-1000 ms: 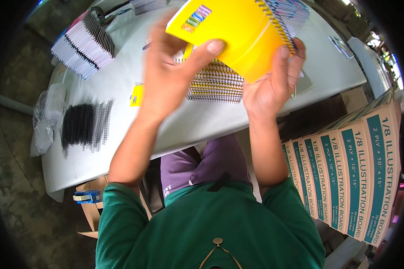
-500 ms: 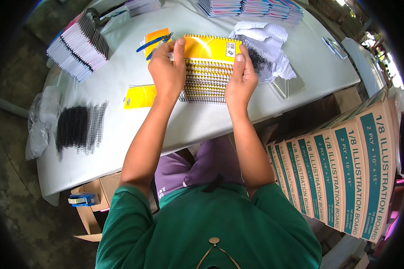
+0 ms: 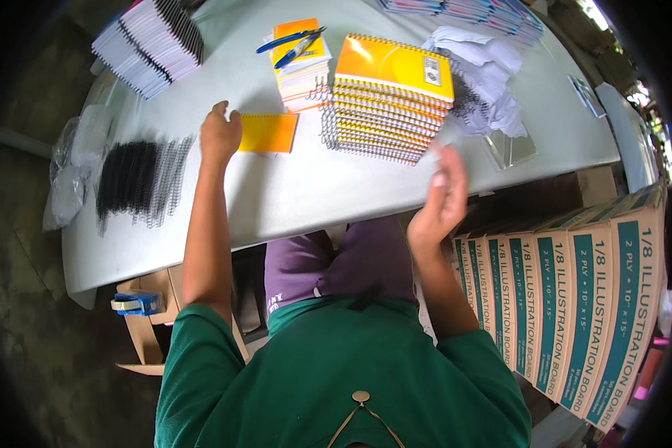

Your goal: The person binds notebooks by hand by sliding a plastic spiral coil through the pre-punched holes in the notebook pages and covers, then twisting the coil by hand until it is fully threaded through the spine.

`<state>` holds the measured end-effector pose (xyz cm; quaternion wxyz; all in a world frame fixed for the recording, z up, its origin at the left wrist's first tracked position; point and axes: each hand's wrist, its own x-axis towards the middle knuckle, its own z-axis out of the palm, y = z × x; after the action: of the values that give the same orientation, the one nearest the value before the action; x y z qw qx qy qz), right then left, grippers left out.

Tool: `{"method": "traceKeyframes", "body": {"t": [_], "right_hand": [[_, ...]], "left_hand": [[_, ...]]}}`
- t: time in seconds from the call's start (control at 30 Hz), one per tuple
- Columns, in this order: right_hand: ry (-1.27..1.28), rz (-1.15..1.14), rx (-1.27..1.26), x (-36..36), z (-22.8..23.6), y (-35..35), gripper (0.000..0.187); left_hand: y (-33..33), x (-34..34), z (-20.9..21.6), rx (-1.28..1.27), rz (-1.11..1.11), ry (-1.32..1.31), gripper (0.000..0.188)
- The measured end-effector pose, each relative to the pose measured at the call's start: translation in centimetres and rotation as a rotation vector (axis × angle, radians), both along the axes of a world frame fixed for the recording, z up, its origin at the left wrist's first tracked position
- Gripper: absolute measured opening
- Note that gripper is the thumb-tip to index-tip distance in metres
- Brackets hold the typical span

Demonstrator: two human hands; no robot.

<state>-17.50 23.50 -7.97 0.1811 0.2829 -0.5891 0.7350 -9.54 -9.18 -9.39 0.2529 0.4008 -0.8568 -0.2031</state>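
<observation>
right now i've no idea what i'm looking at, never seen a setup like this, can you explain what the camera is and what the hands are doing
There is no robot here: these are a person's bare hands. A wide fisheye camera on the person's head looks down, so straight edges bend near the rim, and picture left is the person's left.

On the pale table lie a stack of yellow spiral notebooks, a smaller stack with a blue-handled tool on top, crumpled paper, and loose dark coils.

The left hand is at the left end of a single yellow notebook; whether it grips it, I can't tell. The right hand, slightly blurred, is open and holds nothing visible, near the table's front edge.
</observation>
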Motion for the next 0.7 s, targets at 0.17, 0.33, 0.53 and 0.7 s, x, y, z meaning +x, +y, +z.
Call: {"method": "traceKeyframes", "body": {"t": [0.17,0.33,0.53,0.7], "right_hand": [[-1.186,1.104,0.518,6.0,-3.5,0.5,0.037],[-1.344,0.937,0.084,8.9,-5.7,-0.4,0.035],[-0.387,0.834,0.407,5.0,-0.6,-1.2,0.021],[-0.386,0.781,0.38,2.3,-3.4,-5.6,0.024]], "left_hand": [[4.3,0.6,-3.5,-0.132,-0.323,-0.097,0.047],[15.5,7.6,-0.9,-0.066,-0.586,0.001,0.056],[15.2,10.3,2.8,0.414,-0.384,0.442,0.058],[13.6,7.8,-1.1,0.736,-0.383,0.542,0.04]]}}
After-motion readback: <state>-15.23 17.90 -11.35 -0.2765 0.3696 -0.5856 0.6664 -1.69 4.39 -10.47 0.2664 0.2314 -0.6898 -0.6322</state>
